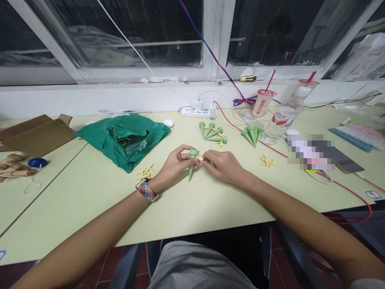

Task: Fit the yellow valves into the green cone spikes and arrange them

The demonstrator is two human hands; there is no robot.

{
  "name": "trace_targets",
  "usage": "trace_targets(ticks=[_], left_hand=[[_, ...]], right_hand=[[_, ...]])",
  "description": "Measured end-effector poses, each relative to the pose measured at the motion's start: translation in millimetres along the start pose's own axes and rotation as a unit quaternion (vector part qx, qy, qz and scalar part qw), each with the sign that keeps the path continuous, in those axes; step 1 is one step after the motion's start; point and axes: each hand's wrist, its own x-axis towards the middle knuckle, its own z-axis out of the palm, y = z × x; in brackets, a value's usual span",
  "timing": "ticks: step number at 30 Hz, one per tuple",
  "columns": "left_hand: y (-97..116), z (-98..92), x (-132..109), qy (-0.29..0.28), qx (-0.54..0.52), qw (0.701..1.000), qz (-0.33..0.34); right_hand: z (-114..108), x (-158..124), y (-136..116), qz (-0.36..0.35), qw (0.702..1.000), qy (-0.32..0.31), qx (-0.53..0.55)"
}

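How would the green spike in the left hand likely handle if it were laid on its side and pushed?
Likely stiff: the green spike looks straight and moulded. Probably light, being slim and held in just the left hand. With its wide cap and tapered tip, it may roll in a curve.

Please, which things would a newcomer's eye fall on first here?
Probably the torn, dark green plastic bag at left on the pale yellow table, a large patch of strong colour. Then, at centre, the left hand grips a light green, cone-shaped plastic spike while the right hand holds a small yellow plastic piece at its side.
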Motion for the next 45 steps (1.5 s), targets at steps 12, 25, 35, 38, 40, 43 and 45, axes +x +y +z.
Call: trace_targets(ticks=[12, 25, 35, 38, 40, 43, 45], left_hand=[[-2.1, -2.0, 0.4, -0.012, 0.010, 1.000, 0.002], [0.4, -0.2, 0.4, -0.006, 0.036, 0.999, 0.007], [2.5, -0.7, -1.7, -0.020, 0.102, 0.994, 0.024], [2.1, 0.9, -4.2, -0.039, 0.160, 0.986, 0.038], [0.5, 2.4, -5.4, -0.032, 0.199, 0.978, 0.054], [-2.3, 3.5, -4.6, -0.001, 0.235, 0.969, 0.071], [-4.1, 1.9, -2.3, 0.029, 0.240, 0.967, 0.078]], right_hand=[[-1.3, 0.8, -2.1, 0.003, 0.999, -0.013, 0.043], [2.5, 4.2, -4.0, 0.142, 0.956, -0.067, 0.248], [2.0, 1.7, -1.2, 0.038, 0.992, 0.069, 0.101], [-3.9, 2.0, -0.3, -0.015, 0.996, 0.021, 0.082], [-7.7, 2.4, 0.5, -0.029, 0.996, -0.014, 0.083], [-11.1, 3.2, 2.5, -0.008, 0.996, -0.043, 0.077], [-11.4, 3.7, 5.0, 0.018, 0.997, -0.059, 0.044]])
